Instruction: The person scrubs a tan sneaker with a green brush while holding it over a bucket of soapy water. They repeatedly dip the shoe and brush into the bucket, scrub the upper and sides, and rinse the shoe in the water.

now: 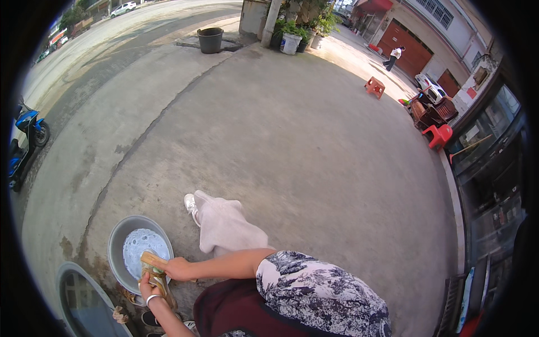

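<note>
Over the near edge of a grey basin [116, 236] of sudsy water [139, 244], my right hand [179, 268] grips a wooden brush [152, 259] against a wet shoe [162, 283]. Just below, my left hand [148, 288], with a silver bangle at the wrist, holds the shoe. The brush's bristles are hidden. Part of another item, perhaps a shoe with laces [128, 295], lies on the ground beside the basin. A larger round tub [67, 269] of water stands at the lower left, with a crumpled brownish thing [120, 315] at its rim.
A pale cloth [231, 227] covers a leg whose white shoe [190, 203] rests on the concrete. A black bucket [210, 40] stands far ahead; a stool [374, 87] and a red stool [438, 137] are to the right. A scooter [27, 143] is at left; a person [393, 58] is far off.
</note>
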### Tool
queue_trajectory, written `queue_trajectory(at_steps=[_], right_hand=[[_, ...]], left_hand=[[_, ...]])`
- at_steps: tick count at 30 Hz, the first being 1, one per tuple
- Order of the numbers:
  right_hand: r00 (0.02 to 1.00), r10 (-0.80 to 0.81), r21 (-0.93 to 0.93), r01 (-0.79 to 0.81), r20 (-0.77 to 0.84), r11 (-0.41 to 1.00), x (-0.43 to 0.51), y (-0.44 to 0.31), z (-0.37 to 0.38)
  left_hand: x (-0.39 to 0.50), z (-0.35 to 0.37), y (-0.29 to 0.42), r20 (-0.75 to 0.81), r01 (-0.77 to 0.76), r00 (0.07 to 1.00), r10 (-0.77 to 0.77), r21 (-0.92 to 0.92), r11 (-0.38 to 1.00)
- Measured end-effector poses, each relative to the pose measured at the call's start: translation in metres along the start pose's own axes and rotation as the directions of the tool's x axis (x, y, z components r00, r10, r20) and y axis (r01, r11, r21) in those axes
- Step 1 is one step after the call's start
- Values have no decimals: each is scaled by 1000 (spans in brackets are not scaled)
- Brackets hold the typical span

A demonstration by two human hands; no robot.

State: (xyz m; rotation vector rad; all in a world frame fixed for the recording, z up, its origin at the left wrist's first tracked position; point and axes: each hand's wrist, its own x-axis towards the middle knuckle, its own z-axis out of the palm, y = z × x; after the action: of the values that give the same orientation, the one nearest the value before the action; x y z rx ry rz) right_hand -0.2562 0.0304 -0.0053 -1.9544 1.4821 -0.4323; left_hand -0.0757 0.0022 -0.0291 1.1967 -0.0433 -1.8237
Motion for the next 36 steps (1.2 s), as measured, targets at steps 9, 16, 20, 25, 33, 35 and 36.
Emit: queue_trajectory(at_steps=[9,16,20,25,33,35,36], right_hand=[[984,4,44,-12,179,999,-8,-2,-6],[986,22,3,-21,-166,1000,-3,0,2],[1000,-21,34,21,-5,999,-3,0,6],[985,-11,-62,1,-174,998,3,1,2],[998,-26,31,24,61,999,3,-9,-5],[997,43,-4,-43,63,999,5,-10,-9],[997,21,-44,-24,-76,999,7,-11,-11]], left_hand=[[9,-8,1,-46,-14,999,13,-29,999],[6,-5,-3,69,46,996,-49,44,998],[9,-10,2,45,65,997,-65,6,998],[14,-15,3,153,99,983,-104,42,994],[6,-11,9,13,-25,1000,24,44,999],[6,-10,7,81,28,996,-32,42,999],[6,-10,6,103,47,993,-52,54,997]])
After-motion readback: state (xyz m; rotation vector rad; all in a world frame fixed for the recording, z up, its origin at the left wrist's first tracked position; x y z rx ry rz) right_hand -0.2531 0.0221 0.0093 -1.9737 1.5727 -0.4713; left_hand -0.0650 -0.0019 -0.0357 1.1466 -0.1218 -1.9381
